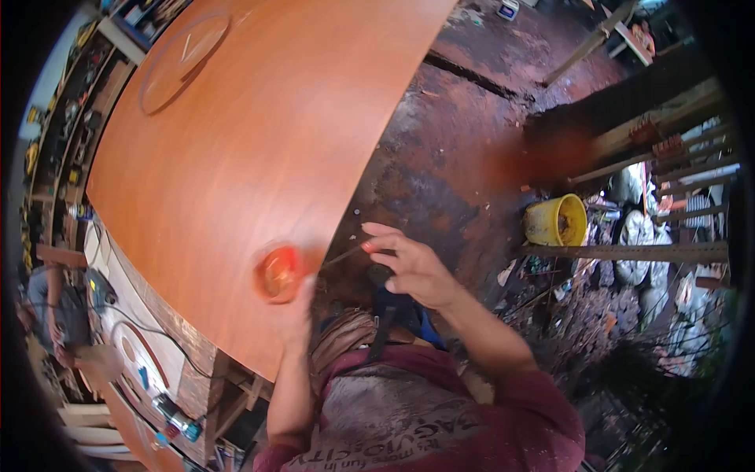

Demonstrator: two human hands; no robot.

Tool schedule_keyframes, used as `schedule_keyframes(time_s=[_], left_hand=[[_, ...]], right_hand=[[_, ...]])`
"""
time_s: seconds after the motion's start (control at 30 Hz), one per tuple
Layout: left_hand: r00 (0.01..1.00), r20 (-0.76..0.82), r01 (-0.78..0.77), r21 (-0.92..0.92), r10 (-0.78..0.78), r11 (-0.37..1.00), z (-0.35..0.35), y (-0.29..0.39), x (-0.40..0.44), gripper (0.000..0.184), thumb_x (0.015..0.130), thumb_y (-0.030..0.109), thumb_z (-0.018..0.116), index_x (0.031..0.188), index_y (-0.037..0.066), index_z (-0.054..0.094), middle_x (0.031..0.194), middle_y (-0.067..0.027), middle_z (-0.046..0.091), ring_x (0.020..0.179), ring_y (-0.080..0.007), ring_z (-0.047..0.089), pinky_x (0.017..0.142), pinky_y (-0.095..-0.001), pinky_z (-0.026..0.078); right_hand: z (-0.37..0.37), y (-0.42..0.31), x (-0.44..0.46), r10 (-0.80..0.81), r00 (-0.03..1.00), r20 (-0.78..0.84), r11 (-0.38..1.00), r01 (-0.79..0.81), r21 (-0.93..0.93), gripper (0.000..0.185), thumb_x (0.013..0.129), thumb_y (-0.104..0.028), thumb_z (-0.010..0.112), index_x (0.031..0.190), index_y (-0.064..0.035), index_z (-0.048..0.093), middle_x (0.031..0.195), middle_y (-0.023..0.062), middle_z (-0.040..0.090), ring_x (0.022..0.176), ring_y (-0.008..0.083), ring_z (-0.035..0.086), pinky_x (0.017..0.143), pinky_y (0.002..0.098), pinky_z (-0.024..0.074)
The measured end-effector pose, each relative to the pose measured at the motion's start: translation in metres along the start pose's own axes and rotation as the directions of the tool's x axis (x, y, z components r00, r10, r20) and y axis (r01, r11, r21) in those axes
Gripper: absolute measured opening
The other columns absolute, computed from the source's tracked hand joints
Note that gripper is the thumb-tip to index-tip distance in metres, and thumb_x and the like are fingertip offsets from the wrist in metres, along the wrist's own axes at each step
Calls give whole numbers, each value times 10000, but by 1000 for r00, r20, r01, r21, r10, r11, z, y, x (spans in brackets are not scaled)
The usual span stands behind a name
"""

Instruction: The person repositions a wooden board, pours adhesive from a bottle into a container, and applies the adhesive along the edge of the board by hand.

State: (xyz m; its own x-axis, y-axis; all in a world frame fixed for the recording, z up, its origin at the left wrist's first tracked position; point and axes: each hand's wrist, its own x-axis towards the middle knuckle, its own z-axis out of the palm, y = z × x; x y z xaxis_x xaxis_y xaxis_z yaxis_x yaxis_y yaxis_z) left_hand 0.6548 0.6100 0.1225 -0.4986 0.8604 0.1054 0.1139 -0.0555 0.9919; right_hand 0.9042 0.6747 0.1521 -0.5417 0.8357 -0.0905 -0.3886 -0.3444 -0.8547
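Note:
My left hand (296, 311), smeared by motion, is closed around a small orange-red cup (278, 275) with something lighter inside. The cup is over the near edge of a large orange-brown wooden panel (259, 149). To its right, my right hand (413, 267) pinches a thin stick-like tool (344, 255) that points toward the cup. Its exact kind is too small to tell. The tool's tip is close to the cup, but I cannot tell whether they touch.
A thin ring-shaped strip (148, 79) lies at the panel's far left. Left are a side bench with a power tool (177, 417), a cord (169, 334) and another person (59, 315). A yellow bucket (543, 223) stands right, near wooden rails (629, 252) and bagged debris.

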Motion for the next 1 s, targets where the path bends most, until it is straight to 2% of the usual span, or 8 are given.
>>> schedule_keyframes(time_s=[0.03,0.1,0.23,0.4,0.53,0.73,0.9,1.0], left_hand=[[994,-49,96,-16,-97,995,-14,10,-2,847,855,149,847,1552,52,377,1449,-119,566,1385,-276,534,1117,-372,483],[999,-40,-4,-12,4,1000,-32,32,2,813,858,158,835,1535,38,401,1477,-129,537,1376,-279,532,1131,-409,467],[989,34,-145,241,141,960,-62,72,6,856,832,343,861,1505,33,432,1448,-124,533,1344,-269,515,1150,-457,431],[986,-23,-156,247,167,956,-85,91,10,922,802,432,872,1500,9,444,1443,-124,522,1362,-275,493,1185,-454,374],[978,19,-204,300,208,932,-90,94,12,916,849,473,828,1509,-13,419,1450,-129,525,1357,-274,502,1180,-453,376],[966,16,-248,322,257,914,-79,100,14,889,885,471,802,1512,-19,406,1461,-141,525,1370,-283,499,1175,-452,386],[977,49,-212,334,208,918,-73,96,14,906,869,480,814,1508,-16,406,1462,-136,510,1364,-277,495,1177,-453,379],[979,43,-201,339,198,919,-61,95,12,916,856,491,820,1501,-15,411,1453,-131,502,1357,-273,491,1179,-451,372]], right_hand=[[-8,20,9,-32,999,-40,992,37,120,692,730,4,642,1415,-76,579,1632,116,370,1474,271,359,1198,479,311],[-17,65,32,-74,990,-120,923,114,369,790,725,-12,632,1504,-82,514,1618,84,397,1449,236,377,1189,459,316],[-21,117,76,-147,951,-274,832,268,486,849,715,-63,620,1550,-76,465,1585,48,433,1366,238,385,1179,433,313],[-29,146,115,-213,926,-310,783,352,513,896,679,-87,618,1564,-97,476,1611,41,415,1390,222,367,1128,385,333],[-42,140,132,-345,871,-350,838,454,303,939,699,-87,618,1616,-128,422,1652,55,381,1486,208,350,1174,413,318],[-5,149,87,-540,765,-351,818,379,-432,839,704,-30,588,1536,-125,537,1505,223,430,1400,411,412,1153,488,380],[-11,120,78,-563,708,-426,754,230,-615,809,721,-12,574,1526,-37,501,1483,207,435,1228,365,454,1083,473,414],[-30,103,105,-613,708,-350,651,202,-732,842,730,20,595,1553,-37,429,1457,255,410,1158,440,451,1023,519,430]])
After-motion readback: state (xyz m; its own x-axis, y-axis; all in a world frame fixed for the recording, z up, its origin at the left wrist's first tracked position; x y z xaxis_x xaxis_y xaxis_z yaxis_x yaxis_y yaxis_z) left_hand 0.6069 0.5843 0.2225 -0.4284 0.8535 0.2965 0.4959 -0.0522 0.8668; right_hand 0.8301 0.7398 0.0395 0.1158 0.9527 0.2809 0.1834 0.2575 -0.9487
